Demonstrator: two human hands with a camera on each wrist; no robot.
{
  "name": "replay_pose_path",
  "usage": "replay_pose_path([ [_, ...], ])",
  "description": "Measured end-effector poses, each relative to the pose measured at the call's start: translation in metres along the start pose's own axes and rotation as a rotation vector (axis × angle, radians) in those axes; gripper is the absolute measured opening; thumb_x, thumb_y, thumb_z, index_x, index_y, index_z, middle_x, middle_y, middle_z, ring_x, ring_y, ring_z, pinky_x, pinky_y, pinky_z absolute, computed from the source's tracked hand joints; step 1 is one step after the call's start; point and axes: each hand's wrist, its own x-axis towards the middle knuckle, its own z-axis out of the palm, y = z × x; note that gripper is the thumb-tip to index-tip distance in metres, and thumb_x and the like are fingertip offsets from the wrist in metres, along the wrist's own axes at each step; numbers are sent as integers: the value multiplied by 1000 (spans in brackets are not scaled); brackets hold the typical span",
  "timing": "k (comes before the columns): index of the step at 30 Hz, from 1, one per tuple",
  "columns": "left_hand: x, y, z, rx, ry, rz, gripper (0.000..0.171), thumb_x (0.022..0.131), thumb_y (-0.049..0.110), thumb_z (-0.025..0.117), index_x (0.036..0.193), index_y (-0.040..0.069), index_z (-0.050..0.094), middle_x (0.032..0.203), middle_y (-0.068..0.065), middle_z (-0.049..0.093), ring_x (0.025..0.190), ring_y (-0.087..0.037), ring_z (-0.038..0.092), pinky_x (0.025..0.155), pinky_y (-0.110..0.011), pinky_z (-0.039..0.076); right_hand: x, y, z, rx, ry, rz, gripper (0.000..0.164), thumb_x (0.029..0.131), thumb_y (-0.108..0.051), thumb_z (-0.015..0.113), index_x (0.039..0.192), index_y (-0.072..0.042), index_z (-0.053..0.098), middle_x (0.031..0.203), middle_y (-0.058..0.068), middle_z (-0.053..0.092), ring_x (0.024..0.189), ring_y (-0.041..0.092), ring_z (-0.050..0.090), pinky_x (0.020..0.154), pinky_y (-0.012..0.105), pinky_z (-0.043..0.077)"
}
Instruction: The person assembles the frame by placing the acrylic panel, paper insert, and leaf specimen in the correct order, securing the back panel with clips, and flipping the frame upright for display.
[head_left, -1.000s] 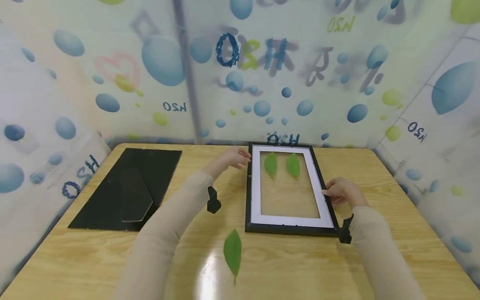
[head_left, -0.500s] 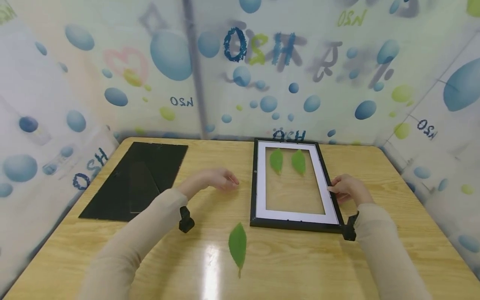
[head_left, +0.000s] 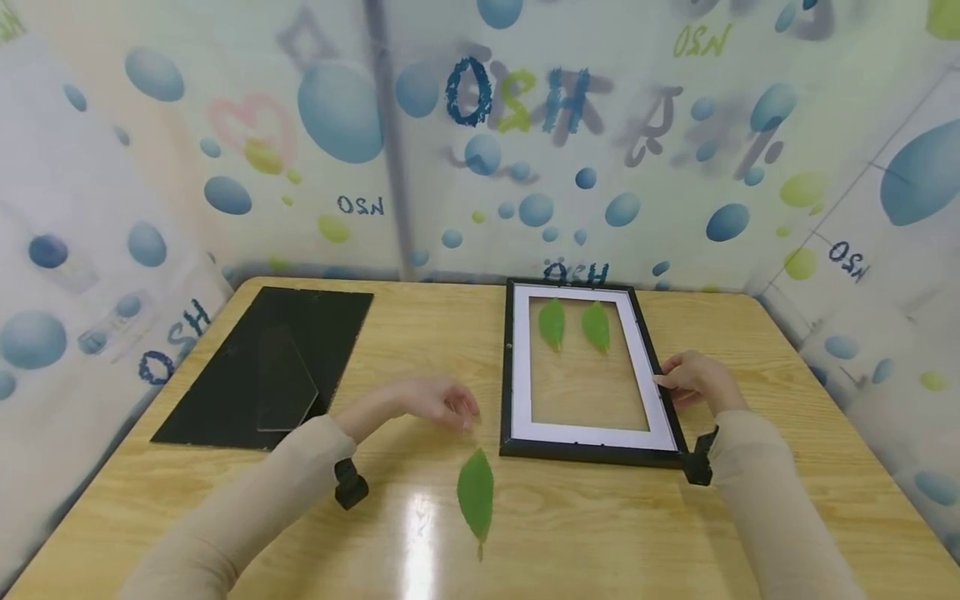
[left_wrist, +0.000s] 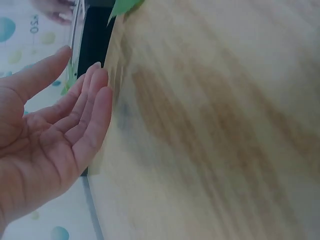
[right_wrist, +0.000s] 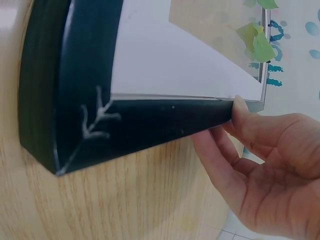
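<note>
- Nearest: one loose leaf [head_left: 476, 494] lies on the worktop [head_left: 600, 542], outside the picture frame [head_left: 585, 451]. Its blade looks thin; a hard pinch could crease it.
- Left hand [head_left: 438, 402]: just beyond that leaf, thumb and fingers parted, holding nothing. A low sweep from here could push the leaf away.
- Right hand [head_left: 692, 379]: grips the frame's right side, thumb above, fingers against the outer edge.
- Picture frame: appears flat, white mat [head_left: 522, 367] inside. A tug on that single side would probably skew or tilt it.
- Backing board [head_left: 232, 367]: well apart, to the left. The left sleeve [head_left: 255, 492] passes close and might snag its stand [head_left: 281, 392].
- Farthest: two leaves [head_left: 552, 323] inside the frame's far end. No fixing visible; a jolt could shift them.
</note>
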Motion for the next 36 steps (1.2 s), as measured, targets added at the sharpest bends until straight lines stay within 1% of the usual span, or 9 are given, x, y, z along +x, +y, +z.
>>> replay_pose_path([
  [3,-4,1,12,28,1,36,28,84,14,64,110,3,59,98,-4,66,92,-13,60,79,-25,50,3,2,0,1,-7,1,40,91,-10,54,120,13,38,85,13,58,73,17,60,72,35,57],
  [7,-9,6,25,49,1,26,26,82,15,68,104,5,59,91,-1,63,87,-11,58,78,-24,50,11,6,0,-2,-10,15,42,91,-12,55,121,12,37,87,15,58,76,20,60,72,36,57],
  [13,-10,14,37,106,19,31,25,79,16,71,99,5,59,91,-2,61,85,-10,56,76,-21,49,34,23,-8,82,-73,-9,46,84,-20,66,114,6,43,84,14,60,74,20,61,69,35,57],
  [17,-10,15,45,129,29,48,22,77,15,72,92,5,59,86,0,60,80,-8,54,71,-17,48,30,19,-7,68,-66,-5,43,86,-18,63,114,8,43,81,12,60,71,18,60,69,36,57],
  [18,-10,15,46,129,35,57,21,77,14,72,90,5,59,84,0,59,78,-8,53,69,-16,47,21,12,-4,44,-38,7,43,88,-14,59,117,10,39,82,12,59,72,18,60,71,37,57],
  [22,-8,12,50,88,57,92,14,77,7,70,82,2,58,77,-1,58,70,-7,52,63,-15,47,5,2,-2,26,-28,-5,38,91,-10,54,116,13,38,77,8,57,67,14,59,70,35,57],
  [25,-7,9,51,39,54,92,12,79,5,68,79,2,57,77,-1,58,70,-8,54,64,-16,49,-1,-1,-1,31,-34,-13,37,91,-10,53,115,14,37,75,6,55,65,13,58,69,33,57],
  [31,-8,8,49,-99,29,19,10,82,3,63,80,3,53,79,-3,61,70,-9,55,62,-18,50,-1,0,-1,42,-43,-18,35,92,-9,52,115,13,38,72,2,56,63,10,57,67,32,57],
  [36,-9,5,49,-228,32,-46,10,83,0,59,89,0,51,83,-8,63,70,-11,59,60,-22,55,-1,1,-1,49,-43,-14,36,92,-10,53,116,12,38,72,2,56,64,10,57,67,32,57],
])
